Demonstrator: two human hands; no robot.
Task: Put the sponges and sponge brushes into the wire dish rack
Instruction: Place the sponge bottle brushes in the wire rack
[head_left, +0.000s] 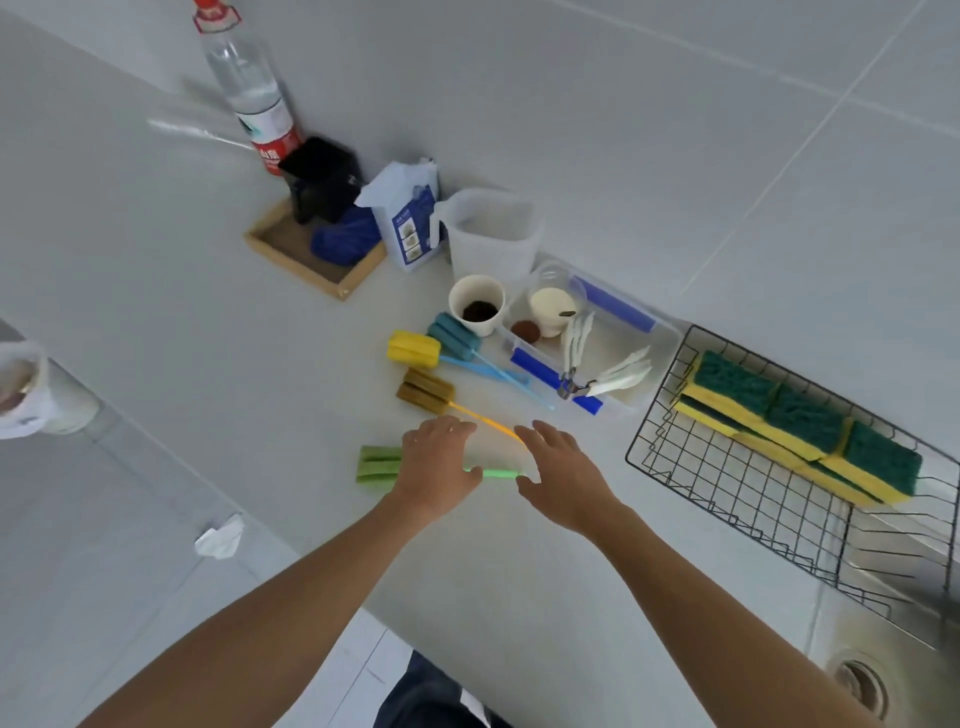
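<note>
Several yellow-and-green sponges (802, 426) lie in a row inside the black wire dish rack (727, 499) at the right, over the sink. On the counter lie a green sponge brush (378, 462), a brown one with an orange handle (426, 391), a yellow one (414, 349) and a teal one (451, 332). My left hand (439, 462) hovers over the green brush's handle, palm down, fingers apart. My right hand (558, 475) is spread just right of it, by the end of the green handle. Neither hand grips anything.
A clear plastic tray (660, 332) with tongs, cups and blue-handled items sits behind the brushes. A paper cup (477, 305), measuring jug (493, 234), white packet, wooden tray (311, 260) and water bottle (249, 93) stand further back. The sink drain (860, 686) is at lower right.
</note>
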